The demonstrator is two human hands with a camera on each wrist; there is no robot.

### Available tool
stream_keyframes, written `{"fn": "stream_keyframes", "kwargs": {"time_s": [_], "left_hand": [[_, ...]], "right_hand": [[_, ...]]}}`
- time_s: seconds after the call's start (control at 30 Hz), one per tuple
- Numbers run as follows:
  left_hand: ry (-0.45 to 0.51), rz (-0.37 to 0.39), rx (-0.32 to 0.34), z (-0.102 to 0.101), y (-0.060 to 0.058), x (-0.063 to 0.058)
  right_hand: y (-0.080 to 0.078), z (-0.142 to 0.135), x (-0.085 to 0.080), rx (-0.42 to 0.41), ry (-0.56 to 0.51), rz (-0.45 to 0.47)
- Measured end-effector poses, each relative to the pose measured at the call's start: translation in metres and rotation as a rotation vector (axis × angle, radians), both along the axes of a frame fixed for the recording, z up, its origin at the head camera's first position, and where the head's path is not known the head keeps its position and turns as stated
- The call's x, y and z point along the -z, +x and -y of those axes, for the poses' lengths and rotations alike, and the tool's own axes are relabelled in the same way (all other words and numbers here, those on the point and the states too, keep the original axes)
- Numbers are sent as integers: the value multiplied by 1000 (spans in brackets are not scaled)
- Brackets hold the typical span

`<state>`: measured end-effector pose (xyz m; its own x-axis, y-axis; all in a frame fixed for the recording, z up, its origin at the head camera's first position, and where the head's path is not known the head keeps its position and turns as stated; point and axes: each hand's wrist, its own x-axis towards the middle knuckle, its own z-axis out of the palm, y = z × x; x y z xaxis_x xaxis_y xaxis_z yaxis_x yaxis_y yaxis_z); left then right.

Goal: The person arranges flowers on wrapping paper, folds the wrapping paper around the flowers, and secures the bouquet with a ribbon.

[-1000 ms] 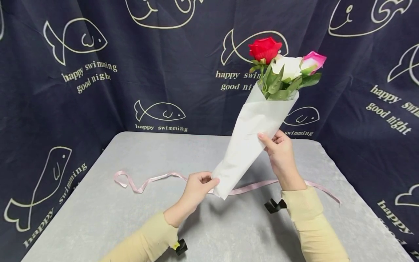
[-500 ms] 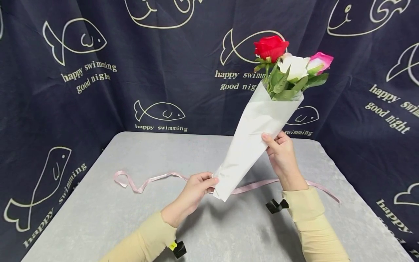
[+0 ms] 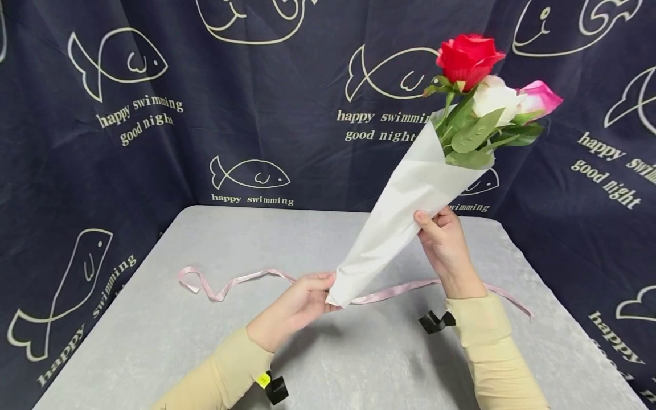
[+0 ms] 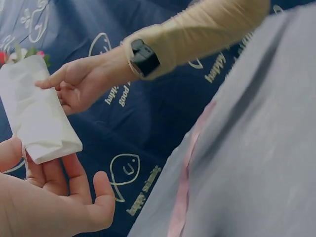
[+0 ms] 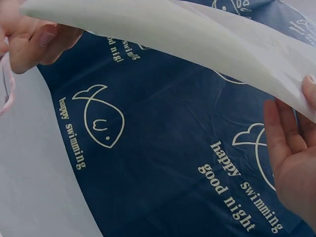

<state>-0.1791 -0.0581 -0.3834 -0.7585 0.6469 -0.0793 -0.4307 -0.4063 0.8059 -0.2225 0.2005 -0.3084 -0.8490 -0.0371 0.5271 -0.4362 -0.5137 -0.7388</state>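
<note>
A bouquet in white wrapping paper [image 3: 394,216] is held above the table, slanting up to the right in the head view. From its top show a red rose [image 3: 468,61], a white rose [image 3: 494,101], a pink-and-white rose [image 3: 540,99] and green leaves [image 3: 478,132]. My right hand [image 3: 446,245] grips the paper's right side midway, thumb in front and fingers behind. At the narrow lower end, my left hand [image 3: 299,302] holds the paper. The left wrist view shows its thumb beside the folded end [image 4: 52,148] and its fingers beneath. Stems inside the paper are hidden.
A pink ribbon [image 3: 246,279] lies across the grey table [image 3: 246,239], passing behind the bouquet's lower end and the right wrist. Dark blue cloth [image 3: 318,171] with fish drawings hangs behind and at both sides. Black straps [image 3: 277,389] show below the sleeves.
The bouquet has tilted further right, its flowers moving right and the red rose higher. My left fingers have shifted under the lower end. The right hand keeps its grip, and the ribbon has not moved.
</note>
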Motion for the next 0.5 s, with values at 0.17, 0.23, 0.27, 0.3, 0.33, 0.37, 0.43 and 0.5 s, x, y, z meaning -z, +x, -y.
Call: {"fn": "stream_keyframes", "kwargs": {"time_s": [0.17,0.23,0.27,0.3,0.33,0.37,0.43,0.5], "left_hand": [[114,196,141,0,-1,-1],[113,221,148,-1,-2,-1],[105,209,143,-1,-2,0],[84,188,127,-1,-3,1],[56,154,104,-2,-3,1],[19,106,73,-2,-3,1],[-61,-13,-24,-2,-2,1],[-174,-182,-167,-3,-1,-1]], "right_hand": [[1,5,1,-25,-20,-5],[1,7,1,-15,-22,10],[1,8,1,-5,-18,21],[1,8,0,1,-20,33],[1,9,0,15,-15,49],[0,9,-1,32,-8,63],[0,9,-2,59,-3,92],[-1,8,-3,75,-10,115]]}}
